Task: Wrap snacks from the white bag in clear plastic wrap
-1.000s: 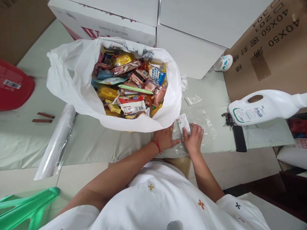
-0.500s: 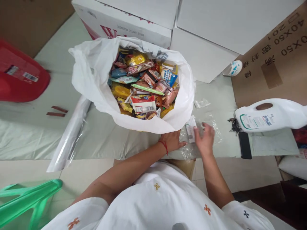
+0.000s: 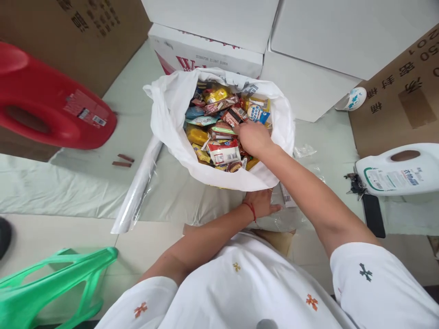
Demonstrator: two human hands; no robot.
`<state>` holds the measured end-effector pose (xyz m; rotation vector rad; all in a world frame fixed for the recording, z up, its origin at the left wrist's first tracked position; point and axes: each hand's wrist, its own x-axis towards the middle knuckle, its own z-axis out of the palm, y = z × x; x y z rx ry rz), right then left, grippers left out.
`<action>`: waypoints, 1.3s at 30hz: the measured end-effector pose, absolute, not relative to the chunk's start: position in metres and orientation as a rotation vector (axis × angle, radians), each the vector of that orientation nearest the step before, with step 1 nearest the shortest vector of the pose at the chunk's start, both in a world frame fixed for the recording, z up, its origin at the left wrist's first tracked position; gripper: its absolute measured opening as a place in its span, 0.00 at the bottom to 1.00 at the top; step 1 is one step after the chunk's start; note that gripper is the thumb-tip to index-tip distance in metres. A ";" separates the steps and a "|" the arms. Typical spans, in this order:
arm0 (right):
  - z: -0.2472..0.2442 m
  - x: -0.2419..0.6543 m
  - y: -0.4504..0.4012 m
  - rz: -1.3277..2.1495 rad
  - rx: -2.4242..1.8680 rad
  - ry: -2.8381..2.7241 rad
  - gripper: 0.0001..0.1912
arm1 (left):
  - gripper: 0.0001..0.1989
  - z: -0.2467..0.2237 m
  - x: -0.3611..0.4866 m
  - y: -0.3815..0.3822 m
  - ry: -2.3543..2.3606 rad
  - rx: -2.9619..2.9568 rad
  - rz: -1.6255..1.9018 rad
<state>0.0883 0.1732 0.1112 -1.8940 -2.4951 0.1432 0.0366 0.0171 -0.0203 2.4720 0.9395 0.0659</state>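
Observation:
A white plastic bag (image 3: 171, 123) stands open on the table, filled with small wrapped snacks. My right hand (image 3: 255, 138) reaches into it over the right rim. Its fingers are closed at a slim light-green stick packet (image 3: 223, 130), whose right end they cover. Around them lie a red-and-white snack packet (image 3: 224, 154), a blue-and-white packet (image 3: 258, 113) and a yellow packet (image 3: 198, 135). My left hand (image 3: 262, 202) lies flat on clear plastic at the bag's front edge, thumb stretched out. The bag hides its fingertips.
White cartons (image 3: 212, 55) stand behind the bag. To the left are a red jug (image 3: 68, 109) and a plastic film roll (image 3: 137, 187). On the right are a white detergent bottle (image 3: 401, 169), a black phone (image 3: 373, 215) and a paper cup (image 3: 356, 98). A green stool (image 3: 65, 269) stands below.
My right hand has gone from beside the small white packet on the table up into the bag, onto the green stick packet. My left hand stays by the bag. The view has shifted left.

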 end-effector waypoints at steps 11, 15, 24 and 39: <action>0.081 0.267 -0.039 -0.032 -2.187 -1.283 0.24 | 0.49 -0.028 0.037 0.018 0.937 2.524 0.101; 0.019 0.266 -0.069 0.133 -2.367 -1.247 0.24 | 0.49 -0.029 0.037 0.018 0.926 2.555 0.085; 0.005 0.228 -0.075 0.217 -2.262 -1.494 0.28 | 0.55 -0.032 0.037 0.019 0.938 2.590 0.122; 0.027 0.177 -0.115 0.067 -2.045 -1.676 0.23 | 0.54 -0.032 0.035 0.020 0.941 2.593 0.173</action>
